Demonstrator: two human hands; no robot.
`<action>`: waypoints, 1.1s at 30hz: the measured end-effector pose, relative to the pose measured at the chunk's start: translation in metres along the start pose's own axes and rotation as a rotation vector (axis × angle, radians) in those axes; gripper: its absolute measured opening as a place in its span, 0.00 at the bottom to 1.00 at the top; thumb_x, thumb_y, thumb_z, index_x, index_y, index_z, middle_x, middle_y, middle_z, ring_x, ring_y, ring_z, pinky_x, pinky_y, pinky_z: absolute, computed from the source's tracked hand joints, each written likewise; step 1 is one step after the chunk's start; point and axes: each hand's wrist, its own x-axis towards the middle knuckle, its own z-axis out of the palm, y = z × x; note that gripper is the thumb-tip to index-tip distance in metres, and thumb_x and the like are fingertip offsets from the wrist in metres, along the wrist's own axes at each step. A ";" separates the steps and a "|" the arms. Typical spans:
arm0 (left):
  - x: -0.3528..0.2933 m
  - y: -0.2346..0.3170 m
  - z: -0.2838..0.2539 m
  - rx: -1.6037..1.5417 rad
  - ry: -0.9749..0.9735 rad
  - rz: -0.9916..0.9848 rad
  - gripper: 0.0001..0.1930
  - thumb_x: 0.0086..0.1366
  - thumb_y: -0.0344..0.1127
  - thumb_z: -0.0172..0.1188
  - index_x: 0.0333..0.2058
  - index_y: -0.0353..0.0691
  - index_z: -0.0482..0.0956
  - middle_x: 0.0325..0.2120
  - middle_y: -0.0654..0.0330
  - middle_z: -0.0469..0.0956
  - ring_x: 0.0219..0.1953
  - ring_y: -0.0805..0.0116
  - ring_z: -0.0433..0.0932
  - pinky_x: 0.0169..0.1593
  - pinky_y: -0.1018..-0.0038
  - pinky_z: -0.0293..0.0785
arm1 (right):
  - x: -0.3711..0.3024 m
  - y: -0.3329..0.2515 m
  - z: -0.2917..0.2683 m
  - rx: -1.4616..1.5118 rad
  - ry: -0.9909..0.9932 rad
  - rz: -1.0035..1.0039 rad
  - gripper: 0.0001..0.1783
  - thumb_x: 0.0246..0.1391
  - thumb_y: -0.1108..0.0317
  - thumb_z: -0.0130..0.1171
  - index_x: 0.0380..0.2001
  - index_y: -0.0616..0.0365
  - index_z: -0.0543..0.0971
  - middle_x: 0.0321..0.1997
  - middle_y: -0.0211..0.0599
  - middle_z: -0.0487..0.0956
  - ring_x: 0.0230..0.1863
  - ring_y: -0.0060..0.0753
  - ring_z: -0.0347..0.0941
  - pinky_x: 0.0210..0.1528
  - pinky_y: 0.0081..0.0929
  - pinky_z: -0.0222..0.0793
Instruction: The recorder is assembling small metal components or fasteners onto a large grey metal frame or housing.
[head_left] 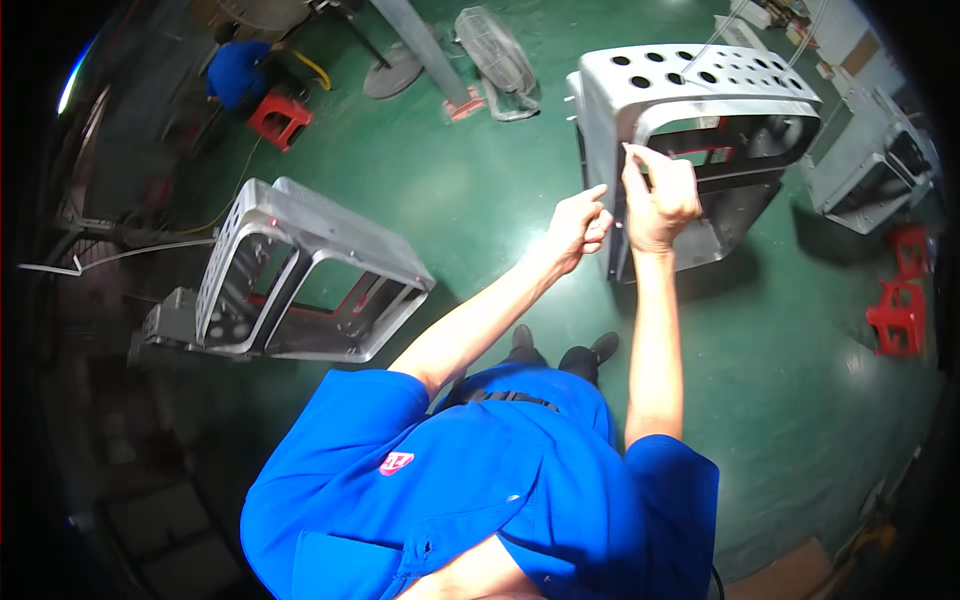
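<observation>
Evidently, the right hand [665, 195] held thumb and fingertips together at the near edge of the perforated metal housing [740, 92]; whether they pinched anything small was unclear. Just left of it, the left hand [580, 225] pointed its index finger toward the housing's side, other fingers curled, their grip uncertain. Thin wires [715, 38] probably suspended the housing for easy access. Its windowed shell revealed no contents; a second windowed frame [340, 228] hung or stood leftward.
</observation>
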 end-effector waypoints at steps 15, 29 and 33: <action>0.031 0.025 -0.003 0.151 -0.045 0.058 0.30 0.60 0.29 0.44 0.62 0.35 0.49 0.17 0.67 0.65 0.12 0.83 0.55 0.14 0.86 0.52 | 0.034 0.025 0.036 -0.207 -0.134 -0.500 0.05 0.34 0.65 0.54 0.17 0.50 0.68 0.18 0.26 0.65 0.24 0.28 0.65 0.25 0.25 0.60; 0.055 0.005 -0.040 0.317 -0.188 -0.078 0.09 0.63 0.38 0.51 0.27 0.41 0.69 0.16 0.68 0.66 0.12 0.84 0.54 0.15 0.85 0.49 | -0.064 0.041 0.038 0.187 -0.242 0.143 0.04 0.40 0.68 0.59 0.23 0.54 0.77 0.24 0.31 0.76 0.27 0.33 0.73 0.29 0.30 0.69; 0.045 -0.011 -0.054 0.421 -0.366 -0.333 0.12 0.65 0.39 0.50 0.39 0.35 0.72 0.15 0.70 0.64 0.12 0.86 0.52 0.14 0.88 0.47 | -0.130 0.046 0.025 0.492 -0.387 0.682 0.09 0.46 0.63 0.61 0.26 0.57 0.80 0.26 0.35 0.76 0.28 0.34 0.75 0.32 0.28 0.71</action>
